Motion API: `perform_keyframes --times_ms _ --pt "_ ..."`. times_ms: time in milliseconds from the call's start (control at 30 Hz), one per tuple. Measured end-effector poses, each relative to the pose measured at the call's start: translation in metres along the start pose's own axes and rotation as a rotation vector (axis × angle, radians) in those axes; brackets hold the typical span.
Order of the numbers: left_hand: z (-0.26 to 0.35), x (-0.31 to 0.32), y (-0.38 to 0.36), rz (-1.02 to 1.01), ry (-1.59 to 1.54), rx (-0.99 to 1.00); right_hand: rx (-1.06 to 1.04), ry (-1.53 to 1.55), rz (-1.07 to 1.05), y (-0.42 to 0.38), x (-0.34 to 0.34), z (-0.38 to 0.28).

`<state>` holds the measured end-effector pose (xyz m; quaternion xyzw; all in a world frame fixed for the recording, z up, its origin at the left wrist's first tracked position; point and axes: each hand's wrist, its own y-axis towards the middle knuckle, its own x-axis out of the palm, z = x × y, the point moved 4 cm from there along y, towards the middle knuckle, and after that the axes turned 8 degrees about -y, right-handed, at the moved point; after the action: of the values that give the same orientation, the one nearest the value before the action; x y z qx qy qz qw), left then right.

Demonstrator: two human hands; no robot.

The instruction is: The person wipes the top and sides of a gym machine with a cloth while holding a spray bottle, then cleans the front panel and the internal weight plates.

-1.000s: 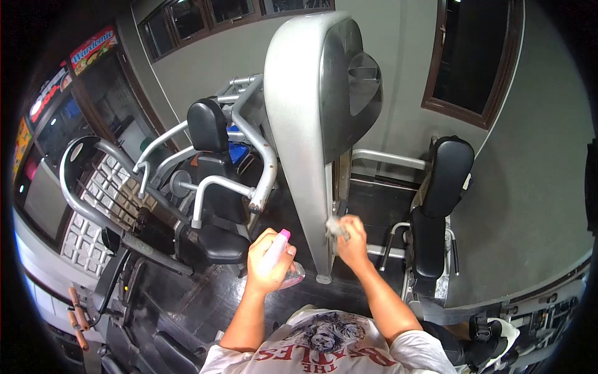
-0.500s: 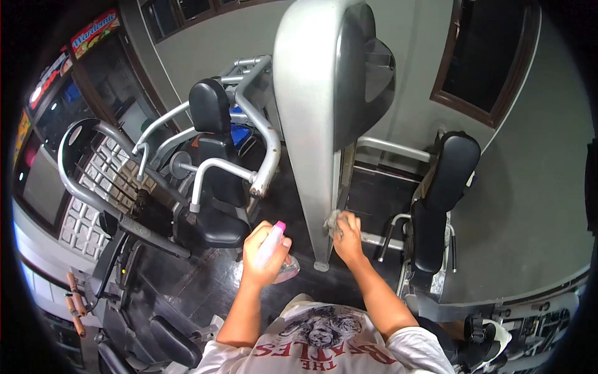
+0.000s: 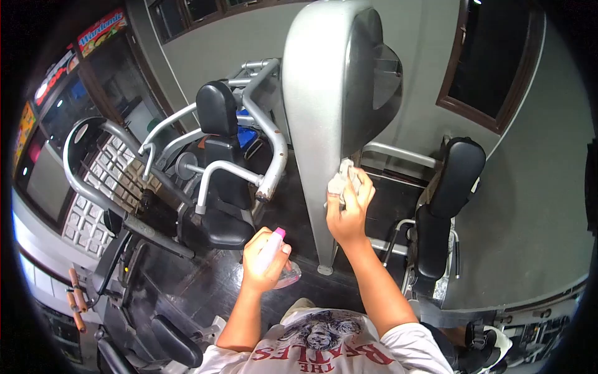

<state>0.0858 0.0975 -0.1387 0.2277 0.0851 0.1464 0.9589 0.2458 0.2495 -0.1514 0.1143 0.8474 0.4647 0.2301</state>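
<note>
My left hand [image 3: 262, 262] is wrapped round a spray bottle [image 3: 270, 247] with a pink nozzle; its clear lower part shows below my fingers. In my right hand [image 3: 351, 212] is a crumpled whitish cloth [image 3: 342, 181], gripped between thumb and fingers. The cloth overlaps the lower edge of a tall silver machine column [image 3: 316, 106] straight ahead of me. A dark, curved housing [image 3: 369, 87] covers that column's right side.
Left of the column stands a machine with a black padded seat [image 3: 227, 229] and silver bars. Another black padded seat [image 3: 458, 177] is at the right. A framed window [image 3: 492, 68] is in the grey wall. Wooden handles [image 3: 77, 299] stick out at far left.
My right hand has moved up along the column with the cloth. The left hand with the spray bottle stays nearly in place, and the view has shifted slightly.
</note>
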Motion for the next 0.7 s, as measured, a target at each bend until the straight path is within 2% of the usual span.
perform_keyframes --times_ms 167,233,300,333,433,500,533,567,633,700 --pt "0.005 0.007 -0.002 0.015 -0.129 -0.088 0.085 -0.026 -0.152 -0.056 0.003 0.035" --pt "0.007 0.015 0.005 -0.068 -0.121 0.002 0.157 -0.074 -0.3 -0.111 0.008 0.06" --pt "0.017 0.03 0.012 -0.114 -0.146 0.022 0.278 -0.085 -0.624 -0.18 0.019 0.1" --pt "0.018 0.035 0.015 -0.12 -0.143 0.031 0.41 -0.053 -0.597 -0.188 0.013 0.101" --pt "0.021 0.041 0.014 -0.139 -0.153 0.005 0.32 0.084 -0.307 -0.142 0.009 0.093" --pt "0.018 0.039 0.008 -0.129 -0.181 -0.023 0.271 0.291 -0.128 -0.056 -0.015 0.049" --pt "0.018 0.037 0.006 -0.118 -0.195 -0.033 0.228 0.269 -0.062 -0.016 -0.027 0.025" --pt "0.018 0.035 0.004 -0.096 -0.189 -0.04 0.151 0.218 -0.011 0.015 -0.034 0.01" --pt "0.019 0.025 -0.004 -0.044 -0.172 -0.055 0.151 0.248 0.026 0.047 -0.031 -0.011" --pt "0.015 0.007 -0.013 0.029 -0.172 -0.101 0.145 0.281 0.028 0.025 -0.008 0.002"
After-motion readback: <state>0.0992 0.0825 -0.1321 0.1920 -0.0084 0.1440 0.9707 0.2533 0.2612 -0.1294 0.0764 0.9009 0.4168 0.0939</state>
